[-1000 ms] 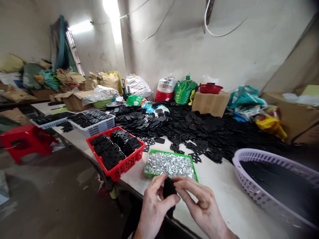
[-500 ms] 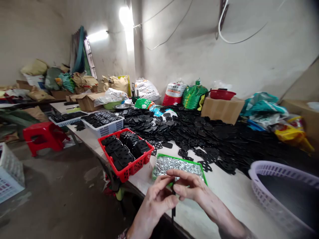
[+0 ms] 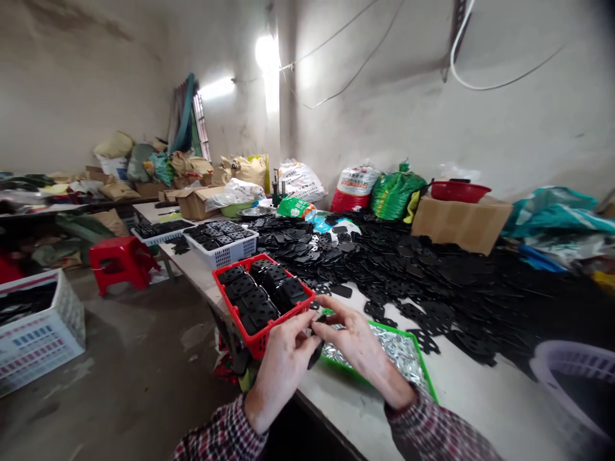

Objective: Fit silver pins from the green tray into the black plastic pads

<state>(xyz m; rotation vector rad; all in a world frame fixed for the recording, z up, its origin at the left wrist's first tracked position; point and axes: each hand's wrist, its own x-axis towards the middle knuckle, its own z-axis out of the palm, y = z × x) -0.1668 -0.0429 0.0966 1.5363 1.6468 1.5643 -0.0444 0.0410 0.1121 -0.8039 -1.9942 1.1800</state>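
Observation:
Between my two hands is a small black plate, mostly covered by the fingers. My left hand grips it from the left, thumb and fingers bent around its edge. From the other side my right hand pinches its upper part with thumb and fingertips. Just beyond the hands stands a red basket with stacked black plates. Under my right forearm lies a green tray full of small shiny metal pieces, which look like rivets.
Loose black plates are heaped across the table. Farther left are a white basket of plates and a red stool. A lilac basket is at right; a cardboard box and sacks line the wall.
The view has turned left. My hands, still together on the black plate, have moved from in front of the green tray toward the red basket, and the plate is now tilted.

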